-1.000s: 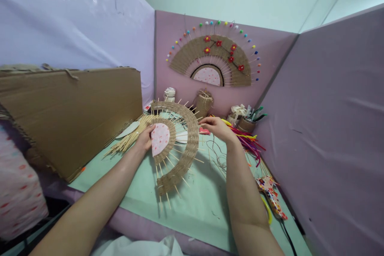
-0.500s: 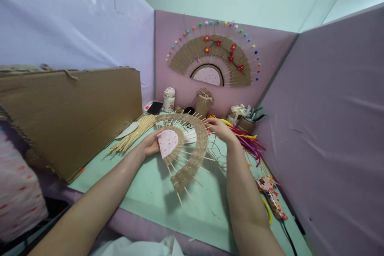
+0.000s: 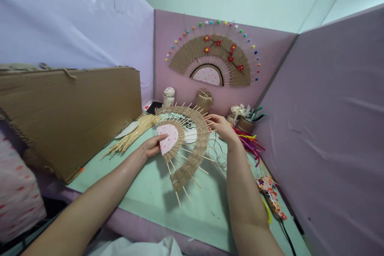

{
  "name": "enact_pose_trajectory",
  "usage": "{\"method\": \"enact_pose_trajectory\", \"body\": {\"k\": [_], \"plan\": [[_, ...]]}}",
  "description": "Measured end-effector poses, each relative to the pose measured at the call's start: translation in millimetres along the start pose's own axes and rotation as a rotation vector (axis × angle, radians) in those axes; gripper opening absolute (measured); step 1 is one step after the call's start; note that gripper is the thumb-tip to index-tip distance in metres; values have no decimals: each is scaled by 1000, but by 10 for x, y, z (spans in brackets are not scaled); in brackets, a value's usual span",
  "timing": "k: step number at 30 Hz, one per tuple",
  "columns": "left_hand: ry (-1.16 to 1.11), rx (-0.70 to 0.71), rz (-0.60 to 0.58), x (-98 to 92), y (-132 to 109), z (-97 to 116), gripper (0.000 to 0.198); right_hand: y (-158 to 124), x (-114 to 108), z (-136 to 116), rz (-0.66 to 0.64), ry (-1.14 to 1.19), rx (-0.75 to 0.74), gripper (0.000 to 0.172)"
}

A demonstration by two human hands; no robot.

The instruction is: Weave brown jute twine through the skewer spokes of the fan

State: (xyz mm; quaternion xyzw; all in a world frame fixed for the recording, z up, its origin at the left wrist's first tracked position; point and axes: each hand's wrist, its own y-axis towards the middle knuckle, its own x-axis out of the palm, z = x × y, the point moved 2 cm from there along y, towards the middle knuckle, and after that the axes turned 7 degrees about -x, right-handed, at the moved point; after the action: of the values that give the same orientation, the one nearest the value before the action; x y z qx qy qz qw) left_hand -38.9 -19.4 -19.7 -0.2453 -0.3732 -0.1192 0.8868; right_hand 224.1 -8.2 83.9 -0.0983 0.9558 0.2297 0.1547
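Observation:
A half-round woven fan (image 3: 202, 144) of brown cord on thin wooden sticks is held tilted above the table. Its inner half-circle is a pink dotted panel (image 3: 168, 138) edged with woven cord; bare sticks span the gap to the outer band, and their tips poke past it. My left hand (image 3: 153, 146) grips the panel's straight edge, thumb on the front and the other fingers mostly behind. At the outer band's upper right, my right hand (image 3: 220, 126) has its fingers closed around the rim and stick tips; its fingertips are partly hidden.
A bundle of sticks (image 3: 132, 136) lies left, beside a cardboard sheet (image 3: 72, 116). Colourful pipe cleaners (image 3: 250, 140), a glue gun (image 3: 271, 196) and yellow-handled scissors (image 3: 267, 210) lie right. Behind stand a white bottle (image 3: 169, 97) and a twine-wrapped pot (image 3: 203, 101). A finished fan (image 3: 222, 50) hangs above.
The fan's far edge has risen slightly and the fan has tilted a little. My left thumb now lies over the front of the dotted panel. My right hand has shifted slightly up with the rim.

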Motion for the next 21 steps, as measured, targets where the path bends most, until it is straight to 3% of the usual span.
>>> {"method": "enact_pose_trajectory", "body": {"k": [5, 13, 21], "plan": [[23, -34, -43, 7, -52, -25, 39, -18, -17, -73, 13, 6, -1, 26], [49, 98, -9, -38, -19, 38, 35, -31, -42, -125, -78, -44, -59, 27], [53, 174, -2, -58, -3, 77, 33, -56, -165, -36, -18, -159, -46, 27]]}}
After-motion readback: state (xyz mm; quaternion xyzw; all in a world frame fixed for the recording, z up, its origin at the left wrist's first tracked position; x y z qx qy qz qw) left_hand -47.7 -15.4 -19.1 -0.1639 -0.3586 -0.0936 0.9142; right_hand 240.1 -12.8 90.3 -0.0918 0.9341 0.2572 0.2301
